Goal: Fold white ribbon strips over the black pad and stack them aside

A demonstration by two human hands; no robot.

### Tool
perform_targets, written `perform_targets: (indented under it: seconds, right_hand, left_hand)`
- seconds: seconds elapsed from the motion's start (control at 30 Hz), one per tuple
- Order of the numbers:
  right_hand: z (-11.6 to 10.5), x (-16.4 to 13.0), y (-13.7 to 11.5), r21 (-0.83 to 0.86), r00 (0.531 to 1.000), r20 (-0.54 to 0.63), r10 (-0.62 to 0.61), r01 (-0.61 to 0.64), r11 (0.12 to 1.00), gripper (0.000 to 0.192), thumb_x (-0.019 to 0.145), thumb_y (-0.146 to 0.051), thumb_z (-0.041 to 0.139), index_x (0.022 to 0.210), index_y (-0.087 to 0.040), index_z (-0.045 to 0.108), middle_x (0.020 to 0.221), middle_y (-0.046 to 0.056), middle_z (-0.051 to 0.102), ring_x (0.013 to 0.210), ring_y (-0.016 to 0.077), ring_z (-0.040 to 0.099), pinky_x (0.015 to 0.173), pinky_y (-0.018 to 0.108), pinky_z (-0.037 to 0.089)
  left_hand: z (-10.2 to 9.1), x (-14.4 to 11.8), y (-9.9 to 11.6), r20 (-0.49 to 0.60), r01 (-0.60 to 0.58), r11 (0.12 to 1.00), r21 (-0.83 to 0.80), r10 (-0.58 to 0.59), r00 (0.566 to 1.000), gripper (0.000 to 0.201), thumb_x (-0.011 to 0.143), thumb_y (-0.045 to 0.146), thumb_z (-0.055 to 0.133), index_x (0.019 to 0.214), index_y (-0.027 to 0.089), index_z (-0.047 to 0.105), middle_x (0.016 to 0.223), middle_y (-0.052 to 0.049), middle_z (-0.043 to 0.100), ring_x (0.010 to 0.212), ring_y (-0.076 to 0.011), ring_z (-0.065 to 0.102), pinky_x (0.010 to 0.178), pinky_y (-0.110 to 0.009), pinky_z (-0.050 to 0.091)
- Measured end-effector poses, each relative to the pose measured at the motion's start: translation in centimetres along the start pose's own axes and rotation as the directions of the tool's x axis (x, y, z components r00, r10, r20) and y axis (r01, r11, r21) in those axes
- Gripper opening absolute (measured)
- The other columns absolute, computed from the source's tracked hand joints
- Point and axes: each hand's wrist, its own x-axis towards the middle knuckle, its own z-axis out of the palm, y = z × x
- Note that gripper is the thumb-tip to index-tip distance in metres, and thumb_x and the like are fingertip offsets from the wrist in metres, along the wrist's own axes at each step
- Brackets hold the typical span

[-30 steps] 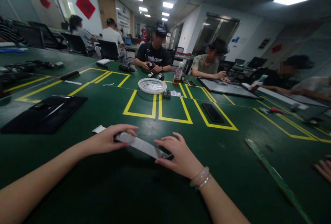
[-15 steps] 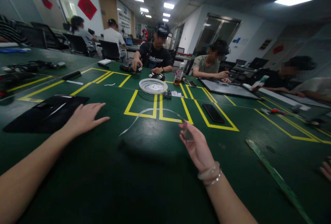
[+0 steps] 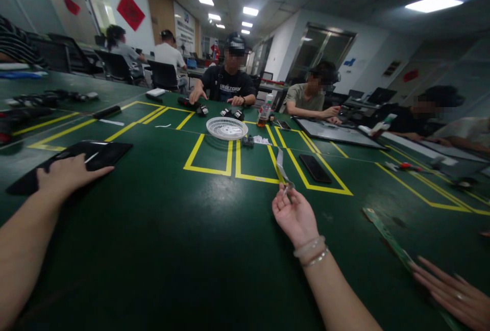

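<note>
My right hand (image 3: 294, 214) is raised palm up over the green table (image 3: 191, 229) and pinches one end of a white flat ribbon cable (image 3: 280, 164), which stands up and bends away above the fingers. My left hand (image 3: 69, 174) lies flat, fingers spread, on the near edge of a black flat panel (image 3: 103, 151) at the left. A bracelet sits on my right wrist.
A white round fan grille (image 3: 226, 127), a black phone (image 3: 314, 167) and yellow tape boxes lie ahead. A long green circuit strip (image 3: 386, 231) lies at right, where another person's hand (image 3: 455, 295) rests. Several people sit across the table.
Both hands left the ribbon cable lying on the table. My right hand lifted it and swung it right. My left hand moved left onto the black panel. Another person's hand came in at lower right.
</note>
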Motion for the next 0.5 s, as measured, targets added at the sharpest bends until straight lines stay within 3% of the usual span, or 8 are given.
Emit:
perform_targets:
  seconds: [0.03,0.1,0.2,0.27,0.33,0.43,0.5]
  right_hand:
    - [0.0,0.0,0.0,0.0,1.0,-0.007,-0.002,0.002,1.0,0.016,0.096,-0.021,0.049,0.087,-0.023,0.062,0.082,-0.003,0.073,0.063,0.0087,0.067,0.059,0.023,0.056]
    - [0.1,-0.1,0.0,-0.004,1.0,-0.025,-0.004,0.004,1.0,0.018,0.098,-0.023,0.047,0.088,-0.022,0.062,0.084,-0.004,0.074,0.064,0.0076,0.067,0.059,0.021,0.055]
    - [0.1,-0.1,0.0,-0.006,0.998,-0.058,0.0,0.0,1.0,0.023,0.101,-0.03,0.045,0.09,-0.022,0.063,0.078,-0.005,0.073,0.061,0.0066,0.066,0.057,0.02,0.053]
    - [0.1,-0.1,0.0,-0.003,0.997,-0.076,0.006,-0.006,1.0,0.029,0.102,-0.038,0.043,0.091,-0.021,0.064,0.072,-0.006,0.071,0.059,0.0073,0.065,0.057,0.021,0.053]
    - [0.1,-0.1,-0.1,0.004,0.996,-0.089,0.006,-0.006,1.0,0.032,0.102,-0.042,0.043,0.092,-0.02,0.065,0.063,-0.007,0.067,0.055,0.0074,0.063,0.056,0.021,0.053]
    - [0.1,0.0,-0.1,0.017,0.996,-0.094,-0.015,0.016,1.0,0.028,0.101,-0.041,0.047,0.097,-0.02,0.066,0.052,-0.011,0.057,0.045,0.0062,0.057,0.054,0.02,0.052]
    - [0.1,0.1,-0.2,0.02,0.995,-0.095,-0.033,0.035,0.999,0.023,0.101,-0.037,0.048,0.1,-0.022,0.066,0.054,-0.011,0.059,0.046,0.0059,0.058,0.053,0.019,0.052]
  left_hand:
    - [0.0,-0.2,0.1,-0.144,0.083,0.993,0.079,-0.071,0.987,0.06,0.084,0.057,0.049,0.057,0.004,0.051,0.067,-0.019,0.062,0.138,-0.0418,-0.008,0.078,-0.058,0.016]
    - [0.3,-0.5,0.2,-0.445,0.233,0.953,0.194,-0.126,0.887,0.059,0.075,0.063,0.055,0.061,0.006,0.055,0.065,-0.016,0.063,0.139,-0.0446,0.0,0.082,-0.058,0.015]
    - [1.2,-0.5,0.2,-0.6,0.211,0.942,0.263,-0.012,0.8,0.06,0.071,0.067,0.057,0.076,0.008,0.064,0.059,-0.008,0.062,0.138,-0.0451,0.016,0.09,-0.055,0.014]
    - [1.9,0.3,1.1,-0.595,0.196,0.941,0.276,0.007,0.804,0.069,0.071,0.072,0.053,0.091,0.007,0.068,0.058,-0.005,0.062,0.134,-0.043,0.03,0.094,-0.051,0.017]
    - [2.8,1.7,3.1,-0.53,0.204,0.947,0.249,-0.043,0.847,0.081,0.073,0.077,0.047,0.105,0.006,0.067,0.067,-0.004,0.065,0.126,-0.0391,0.044,0.098,-0.047,0.023]
    - [4.4,3.8,8.7,-0.322,0.149,0.973,0.177,-0.085,0.943,0.089,0.074,0.08,0.043,0.123,0.007,0.062,0.104,-0.009,0.069,0.111,-0.034,0.058,0.104,-0.049,0.027]
    - [5.3,4.7,13.6,-0.133,0.031,0.99,0.136,-0.013,0.991,0.086,0.078,0.075,0.05,0.135,0.011,0.055,0.129,-0.011,0.059,0.115,-0.034,0.056,0.111,-0.056,0.022]
